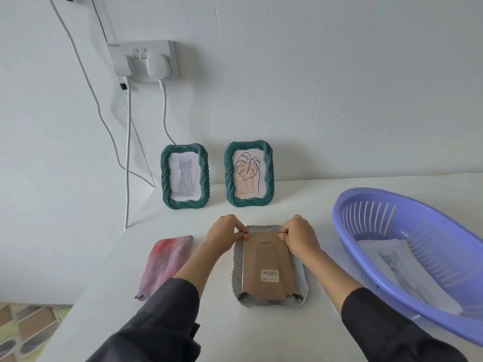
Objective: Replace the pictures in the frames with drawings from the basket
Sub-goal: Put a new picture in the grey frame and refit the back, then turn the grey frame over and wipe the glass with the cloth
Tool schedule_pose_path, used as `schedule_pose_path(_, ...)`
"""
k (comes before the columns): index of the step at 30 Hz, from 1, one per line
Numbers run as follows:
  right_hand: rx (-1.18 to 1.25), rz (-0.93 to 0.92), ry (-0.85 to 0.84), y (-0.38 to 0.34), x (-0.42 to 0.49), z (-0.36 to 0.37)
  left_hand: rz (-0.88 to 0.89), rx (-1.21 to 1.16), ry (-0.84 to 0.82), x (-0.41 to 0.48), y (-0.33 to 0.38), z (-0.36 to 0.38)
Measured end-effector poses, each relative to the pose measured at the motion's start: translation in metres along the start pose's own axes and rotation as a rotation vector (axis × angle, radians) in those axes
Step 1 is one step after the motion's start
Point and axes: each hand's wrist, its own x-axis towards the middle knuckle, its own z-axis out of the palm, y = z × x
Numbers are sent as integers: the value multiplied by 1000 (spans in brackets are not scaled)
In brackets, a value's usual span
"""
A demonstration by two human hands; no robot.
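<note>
The face-down frame [302, 280] lies flat on the table [274, 335], directly between and below the 2 hands. Its long axis runs straight away from the person, and its brown backing board [266, 262] faces up. Both hands work its far short edge. The left hand [226, 232] is at the far left corner and the right hand [298, 232] at the far right corner, so each is equally near its own corner and neither has to cross over.

The hands are apart, with the width of the board between them. On each, the fingers are curled in, and thumb and forefinger pinch a small black catch: the far left tab [245, 232] and the far right tab [285, 233]. The knuckles point towards the wall, the wrists sit low, and the forearms come in at a slant from either side.

2 more black catches, the near tabs [243, 296], sit at the corners closest to the person, behind the wrists. They look splayed outward, off the board. If so, these 2 far catches are probably all that hold the backing down, and the coming move is to swing them outward and then lift the board from this far edge.

The basket [418, 231] is just right of the right forearm, with a cat drawing [392, 265] lying in it, so the right hand is the closer one to fetch it. Beyond the fingertips, 2 green frames stand against the wall, the cat frame [164, 178] and the leaf frame [269, 176]. A pinkish cloth [164, 265] lies left of the left forearm.
</note>
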Motion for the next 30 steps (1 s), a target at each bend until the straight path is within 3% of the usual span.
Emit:
schedule_pose_path(11,134,5,55,9,-31,-29,-100,-159,93,-25,-2,8)
schedule_pose_path(18,154,141,-102,13,-68,-23,-188,-213,0,-39,-3,12)
schedule_pose_path(24,230,112,40,7,-79,-32,-216,-248,1,-46,4,8)
schedule_pose_path(30,102,-137,269,-31,-78,-73,-261,-417,53,-51,19,3)
